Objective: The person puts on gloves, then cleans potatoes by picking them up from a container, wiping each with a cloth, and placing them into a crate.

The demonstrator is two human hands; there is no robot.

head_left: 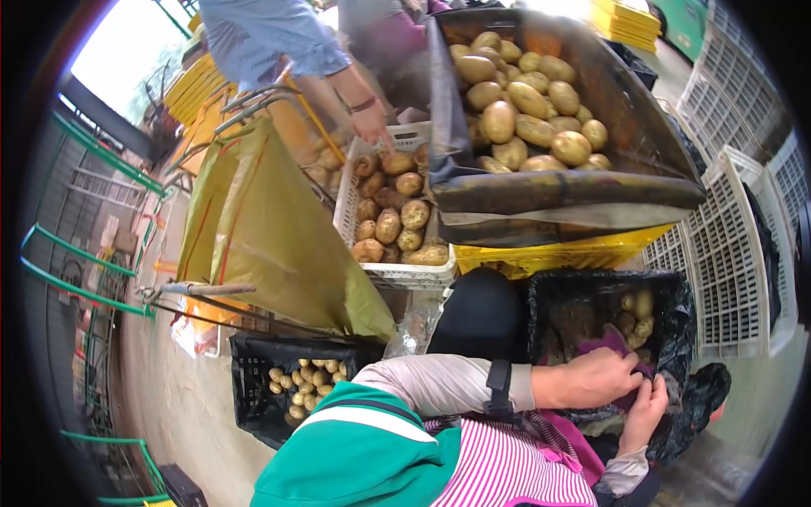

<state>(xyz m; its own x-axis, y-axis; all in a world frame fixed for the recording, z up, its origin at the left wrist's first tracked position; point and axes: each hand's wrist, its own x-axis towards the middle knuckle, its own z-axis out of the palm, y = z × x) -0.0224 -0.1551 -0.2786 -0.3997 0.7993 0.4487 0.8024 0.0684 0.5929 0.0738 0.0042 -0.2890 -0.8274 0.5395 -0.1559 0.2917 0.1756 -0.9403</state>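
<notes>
My left hand (pixel 591 377) reaches across to the right, its fingers pinched on a piece of purple cloth (pixel 610 342) that may be a glove. My right hand (pixel 645 414) comes up from below and meets it, fingertips closed at the same cloth. Both hands are over a crate lined with black plastic (pixel 559 287), where a few potatoes (pixel 640 314) lie at the far right side. How the fingers grip the cloth is partly hidden.
Ahead, a dark-lined bin (pixel 566 198) full of potatoes rests on a yellow crate (pixel 557 253). Another person's hand (pixel 370 120) touches potatoes in a white crate (pixel 414 272). A yellow-green sack (pixel 270 228) hangs on a metal frame; small potatoes fill part of a black crate (pixel 253 380). White crates (pixel 718 245) stand right.
</notes>
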